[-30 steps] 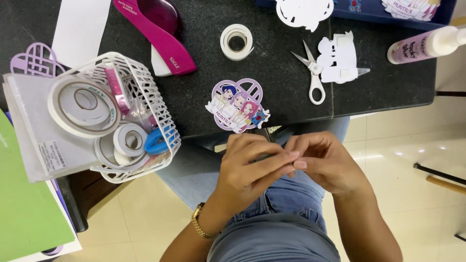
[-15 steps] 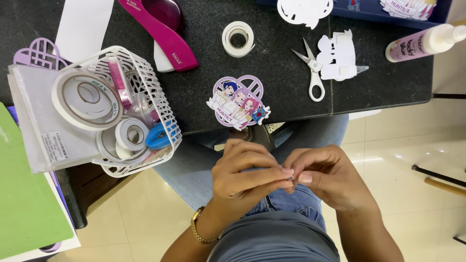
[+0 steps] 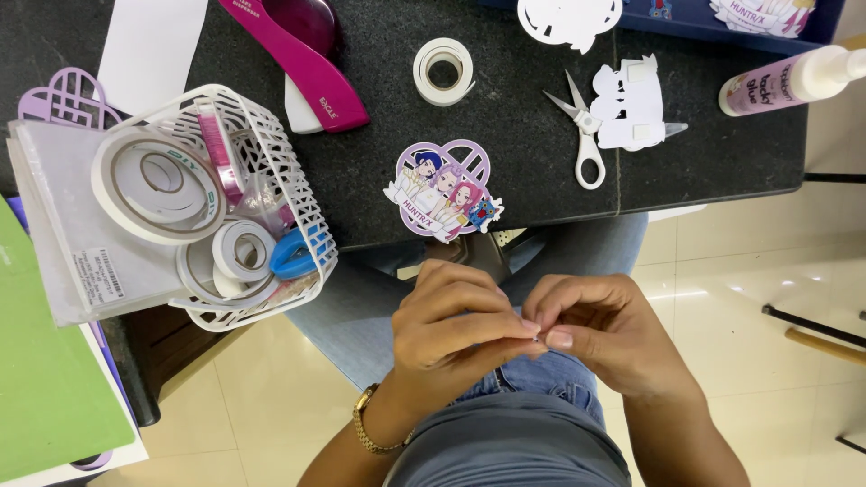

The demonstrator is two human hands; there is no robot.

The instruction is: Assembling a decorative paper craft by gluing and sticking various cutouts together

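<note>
My left hand (image 3: 456, 335) and my right hand (image 3: 600, 334) meet fingertip to fingertip over my lap, below the black table's edge (image 3: 559, 216). Their thumbs and forefingers pinch a tiny piece between them; it is too small to identify. A gold bracelet (image 3: 365, 426) circles my left wrist. On the table just above the hands lies a purple cartoon-figure cutout (image 3: 442, 191). Further back lie white scissors (image 3: 582, 135), a white paper cutout (image 3: 631, 104) and a tape roll (image 3: 444, 70).
A white wire basket (image 3: 298, 194) with several tape rolls stands at the left on a stack of clear sheets. A pink tape dispenser (image 3: 302, 54), a glue bottle (image 3: 794, 79), green paper (image 3: 45, 379) and a purple lattice cutout (image 3: 63, 99) lie around.
Both hands stayed pinched together and drifted slightly lower and to the right in view. The table objects have not moved.
</note>
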